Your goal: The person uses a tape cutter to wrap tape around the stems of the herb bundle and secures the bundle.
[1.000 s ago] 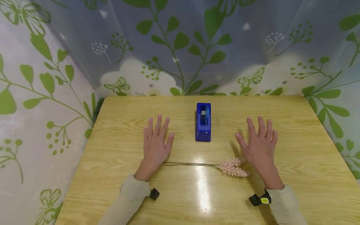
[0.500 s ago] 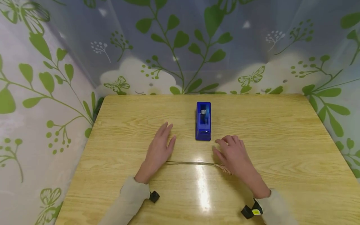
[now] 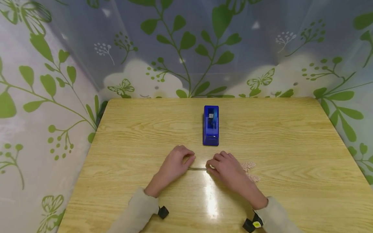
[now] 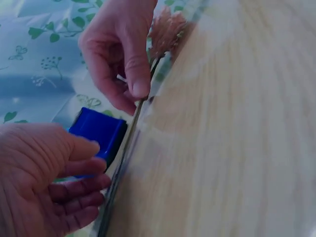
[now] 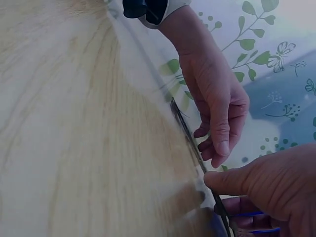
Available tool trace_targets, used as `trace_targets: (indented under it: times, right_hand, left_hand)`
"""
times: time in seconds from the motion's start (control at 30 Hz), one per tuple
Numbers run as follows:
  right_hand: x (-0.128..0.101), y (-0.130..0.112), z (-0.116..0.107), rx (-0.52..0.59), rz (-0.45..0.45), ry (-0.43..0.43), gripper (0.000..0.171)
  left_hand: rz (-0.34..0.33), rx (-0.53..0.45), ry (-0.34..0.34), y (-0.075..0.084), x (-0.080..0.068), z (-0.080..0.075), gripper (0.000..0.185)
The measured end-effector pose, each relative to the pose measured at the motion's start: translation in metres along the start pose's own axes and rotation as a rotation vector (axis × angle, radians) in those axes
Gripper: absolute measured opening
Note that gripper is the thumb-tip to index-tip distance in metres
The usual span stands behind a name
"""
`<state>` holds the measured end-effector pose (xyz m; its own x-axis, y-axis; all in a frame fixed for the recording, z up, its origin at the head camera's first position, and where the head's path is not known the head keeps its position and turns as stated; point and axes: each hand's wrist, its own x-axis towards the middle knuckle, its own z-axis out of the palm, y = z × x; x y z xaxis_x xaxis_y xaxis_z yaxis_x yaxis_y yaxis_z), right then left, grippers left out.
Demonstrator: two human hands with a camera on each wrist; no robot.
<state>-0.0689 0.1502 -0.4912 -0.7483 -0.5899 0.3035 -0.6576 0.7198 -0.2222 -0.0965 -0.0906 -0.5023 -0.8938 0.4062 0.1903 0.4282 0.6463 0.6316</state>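
Note:
Sprigs of pink flowers [image 3: 248,166] on thin dark stems [image 3: 198,168] lie across the table. My right hand [image 3: 228,170] pinches the stems between thumb and index finger near the flower heads, which it partly covers in the head view. To the left, my left hand [image 3: 174,165] is beside the stems, its fingers loosely bent; in the left wrist view, a gap shows between its fingertips [image 4: 101,180] and the stems. The stems' far left end is hidden by this hand in the head view but shows in the right wrist view.
A blue box-like object [image 3: 211,126] with a recess in its top stands just beyond both hands. Under everything is a wood-grain table [image 3: 140,116]. A leaf-patterned cloth backdrop [image 3: 186,48] rises behind the table and along its sides.
Both hands, spread flat a second ago, have moved inward towards the stems. My right hand has passed leftward over the flower heads and taken hold of the stems; the left hand's fingers have bent.

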Motion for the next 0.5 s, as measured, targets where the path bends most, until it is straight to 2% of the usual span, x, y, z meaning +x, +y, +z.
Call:
trace_targets:
  times: [0.13,0.2,0.37,0.5]
  right_hand:
    - [-0.001,0.0,0.003,0.005,0.019,-0.025,0.006]
    - [-0.001,0.001,0.004,-0.005,0.029,-0.032,0.006]
    - [-0.002,0.003,0.007,-0.027,0.042,-0.024,0.008]
    - [-0.001,0.004,0.006,-0.01,0.05,-0.029,0.005]
  left_hand:
    - [0.042,-0.019,-0.086,0.005,-0.003,0.009,0.016]
    - [0.059,-0.025,-0.109,0.007,-0.005,0.013,0.015]
    - [0.09,-0.046,-0.092,0.012,-0.006,0.018,0.009]
    - [0.089,-0.053,-0.076,0.012,-0.006,0.02,0.006]
